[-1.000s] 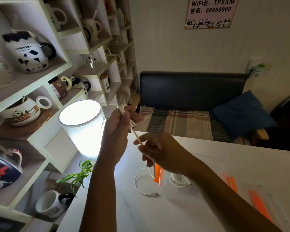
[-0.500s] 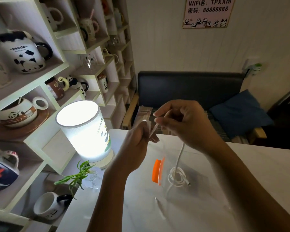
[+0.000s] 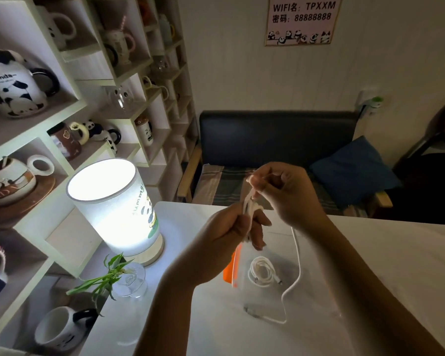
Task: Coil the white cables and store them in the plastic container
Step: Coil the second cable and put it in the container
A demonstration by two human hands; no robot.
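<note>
Lamp (image 3: 116, 201) glows at nine o'clock on the counter (image 3: 396, 265). My left hand (image 3: 231, 227) pinches a white cable (image 3: 297, 260) bundle; my right hand (image 3: 285, 191), at one o'clock from it, pinches the cable's upper loop. A coiled cable (image 3: 261, 272) lies inside the plastic container (image 3: 242, 291), below.

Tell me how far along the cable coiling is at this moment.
Done: one coiled cable lies in the clear plastic container. In hand: the left hand grips loops of a second white cable while the right hand winds it. Left: its tail trails on the table, then storing.
</note>
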